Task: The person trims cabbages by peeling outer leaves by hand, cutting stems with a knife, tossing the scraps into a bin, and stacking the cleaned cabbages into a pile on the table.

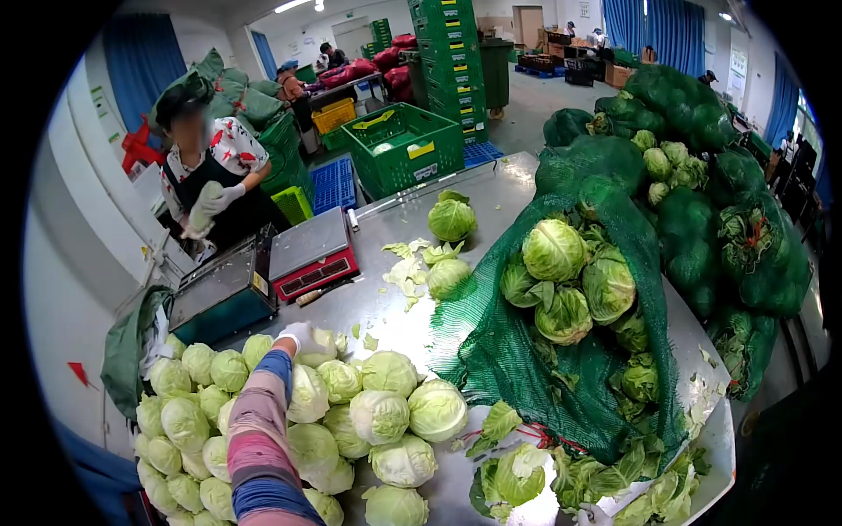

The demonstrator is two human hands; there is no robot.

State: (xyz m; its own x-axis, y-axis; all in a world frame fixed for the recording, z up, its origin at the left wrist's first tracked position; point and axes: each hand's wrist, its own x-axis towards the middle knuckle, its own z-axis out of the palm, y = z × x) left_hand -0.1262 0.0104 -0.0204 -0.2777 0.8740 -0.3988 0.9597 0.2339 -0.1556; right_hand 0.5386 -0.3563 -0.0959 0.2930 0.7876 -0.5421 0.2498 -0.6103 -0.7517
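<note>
My left hand [298, 337], in a white glove below a striped sleeve, reaches over the pile of trimmed cabbages [379, 416] and is closed round a pale cabbage [319, 348] at its far edge. At the bottom edge, a small greyish shape [595, 515] may be part of my right hand; its fingers and anything in them cannot be made out. Beside it lie a leafy cabbage [519, 475] and loose outer leaves [636, 473]. Untrimmed cabbages [561, 311] fill an open green net bag [469, 342]. Two more cabbages [452, 219] sit farther back.
Beyond the pile are a red scale [314, 252], a knife [323, 292] and a dark tray [219, 298]. A co-worker [215, 158] holds a cabbage across the table. Green crates [403, 153] stand behind; full net bags [693, 237] are stacked at right.
</note>
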